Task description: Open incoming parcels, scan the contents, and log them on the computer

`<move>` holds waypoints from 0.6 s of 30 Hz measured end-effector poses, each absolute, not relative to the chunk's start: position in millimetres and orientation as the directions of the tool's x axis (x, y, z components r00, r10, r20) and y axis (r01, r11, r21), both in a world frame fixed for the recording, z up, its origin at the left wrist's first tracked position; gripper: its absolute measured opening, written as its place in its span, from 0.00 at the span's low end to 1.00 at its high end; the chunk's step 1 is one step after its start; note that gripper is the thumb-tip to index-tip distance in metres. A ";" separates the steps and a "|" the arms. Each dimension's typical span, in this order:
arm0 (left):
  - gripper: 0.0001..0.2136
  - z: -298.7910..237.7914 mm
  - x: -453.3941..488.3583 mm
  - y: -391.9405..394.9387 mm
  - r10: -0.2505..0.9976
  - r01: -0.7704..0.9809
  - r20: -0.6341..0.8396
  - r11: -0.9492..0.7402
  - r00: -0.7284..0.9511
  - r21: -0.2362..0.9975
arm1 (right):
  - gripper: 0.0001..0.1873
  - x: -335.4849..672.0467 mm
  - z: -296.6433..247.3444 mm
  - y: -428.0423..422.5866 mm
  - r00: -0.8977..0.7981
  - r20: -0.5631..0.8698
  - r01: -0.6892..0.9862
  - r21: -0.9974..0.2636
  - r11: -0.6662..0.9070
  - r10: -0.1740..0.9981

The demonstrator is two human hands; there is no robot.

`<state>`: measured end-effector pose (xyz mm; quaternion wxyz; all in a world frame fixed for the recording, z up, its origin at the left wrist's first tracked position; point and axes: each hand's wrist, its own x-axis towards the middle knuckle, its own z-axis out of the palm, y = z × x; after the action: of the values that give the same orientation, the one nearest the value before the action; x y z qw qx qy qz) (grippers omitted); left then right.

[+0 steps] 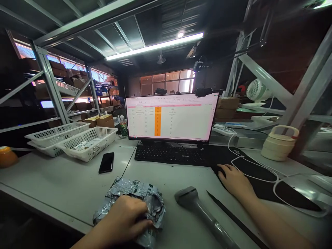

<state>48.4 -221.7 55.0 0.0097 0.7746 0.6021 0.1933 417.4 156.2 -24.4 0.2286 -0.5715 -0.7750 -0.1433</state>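
Note:
My left hand (124, 221) lies closed over a crumpled silver foil package (132, 193) at the near edge of the desk. My right hand (234, 180) rests curled over a dark computer mouse (216, 170) on a black mouse pad (259, 176). Between the two hands lies a grey handheld barcode scanner (204, 216). A long thin black blade or strip (233, 218) lies beside my right forearm. Ahead stand a black keyboard (171, 154) and a monitor (171, 117) showing a spreadsheet with an orange column.
A black phone (106, 162) lies left of the keyboard. White mesh baskets (88, 140) sit at the left, with an orange bowl (7, 156) beyond them. A cream stacked container (280, 143), white cables (259, 173) and a fan (256, 90) are at the right. Metal shelving surrounds the desk.

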 end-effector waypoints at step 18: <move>0.13 50.3 45.5 -227.5 0.697 0.870 0.577 -0.492 0.425 -0.046 | 0.27 406.1 -4.2 124.7 -0.177 0.506 0.963 -0.087 0.254 0.844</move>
<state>45.5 -227.5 50.3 -0.1717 0.8264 0.4740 0.2508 406.1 124.7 -4.2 0.2341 -0.5971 -0.7566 -0.1273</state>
